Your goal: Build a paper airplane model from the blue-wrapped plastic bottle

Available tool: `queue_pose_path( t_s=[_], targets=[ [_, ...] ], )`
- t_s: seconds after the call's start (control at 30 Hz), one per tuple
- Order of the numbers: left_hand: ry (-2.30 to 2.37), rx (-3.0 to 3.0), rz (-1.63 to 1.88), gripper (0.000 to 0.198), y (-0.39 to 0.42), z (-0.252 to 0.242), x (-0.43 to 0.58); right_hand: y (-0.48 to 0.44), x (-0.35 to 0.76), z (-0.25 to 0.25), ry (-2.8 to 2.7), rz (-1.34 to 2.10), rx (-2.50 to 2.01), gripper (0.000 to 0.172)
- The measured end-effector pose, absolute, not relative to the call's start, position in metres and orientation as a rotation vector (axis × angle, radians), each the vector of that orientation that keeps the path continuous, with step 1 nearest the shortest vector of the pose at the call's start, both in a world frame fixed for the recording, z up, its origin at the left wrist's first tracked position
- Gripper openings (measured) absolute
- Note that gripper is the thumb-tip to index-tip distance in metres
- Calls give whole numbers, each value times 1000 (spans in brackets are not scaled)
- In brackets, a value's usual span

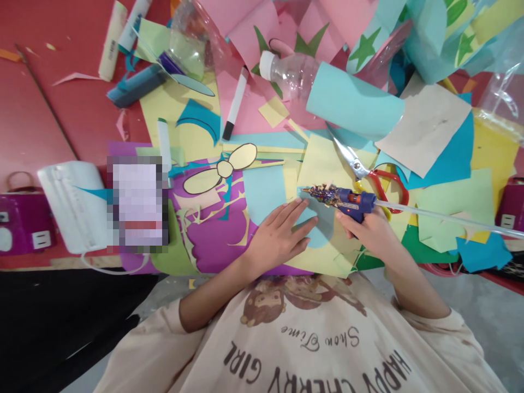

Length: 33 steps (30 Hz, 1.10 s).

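Honestly, left hand (282,232) flat, fingers apart, beside glue gun (347,199) clamped in right hand (370,229): I'd keep paper (319,232) pinned.

We're looking at a craft room: coloured paper scraps (327,164) are covering the red worktop (82,103), scissors (370,172), glue sticks (111,41) and a marker (235,103) are lying about, and a glue gun (352,201) is glowing.
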State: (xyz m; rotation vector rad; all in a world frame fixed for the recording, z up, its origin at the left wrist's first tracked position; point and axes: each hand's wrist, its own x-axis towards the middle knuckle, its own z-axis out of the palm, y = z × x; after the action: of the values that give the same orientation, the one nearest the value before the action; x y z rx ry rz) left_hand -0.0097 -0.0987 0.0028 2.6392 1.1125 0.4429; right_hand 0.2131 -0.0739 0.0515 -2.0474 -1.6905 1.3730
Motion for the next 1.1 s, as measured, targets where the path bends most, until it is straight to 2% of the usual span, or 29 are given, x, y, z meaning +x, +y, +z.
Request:
queue_pose_path(
  t_s=[0.27,0.83,1.1],
  targets=[
    [1108,2631,438,36,-99,3,-10,-75,216,51,-1717,1309,-2062,39],
    [1121,2679,446,35,-98,3,-10,-78,225,52,-1630,1347,-2043,29],
    [1122,2685,467,34,-98,3,-9,-80,231,52,-1621,1372,-2070,31]
  ],
)
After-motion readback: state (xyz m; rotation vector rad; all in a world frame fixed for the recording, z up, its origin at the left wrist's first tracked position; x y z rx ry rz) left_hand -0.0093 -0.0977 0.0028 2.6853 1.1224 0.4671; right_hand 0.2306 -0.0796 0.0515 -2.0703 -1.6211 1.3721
